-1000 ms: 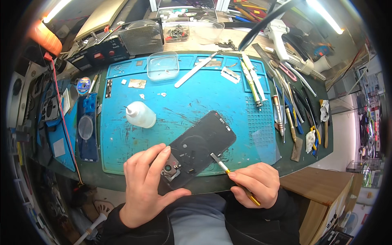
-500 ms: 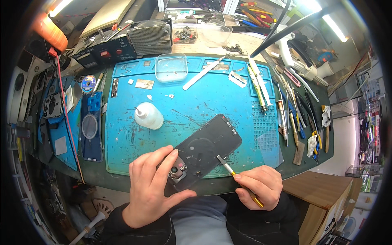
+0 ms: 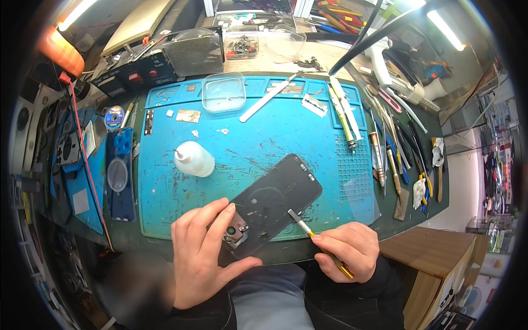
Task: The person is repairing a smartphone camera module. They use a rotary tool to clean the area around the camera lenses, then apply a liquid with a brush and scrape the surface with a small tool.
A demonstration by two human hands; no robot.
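Observation:
A dark phone back panel with a round ring mark and a camera cut-out lies tilted across the front of the blue work mat. My left hand grips its near-left end, fingers on the far edge and thumb on the near edge. My right hand holds a slim scraper knife with a gold handle and a silver collar. The knife's flat blade rests at or just over the panel's right-hand long edge; whether it touches I cannot tell. Left of the panel's far end stands a white squeeze bottle.
Behind the bottle sits a clear plastic tub. White tweezers, a razor blade and two syringes lie toward the back. Many hand tools crowd the right side. A blue phone panel lies left of the mat.
The whole scene has shifted slightly left in view. My hands keep nearly the same grips, and the knife blade stays by the panel's edge. A blurred patch now shows at the lower left.

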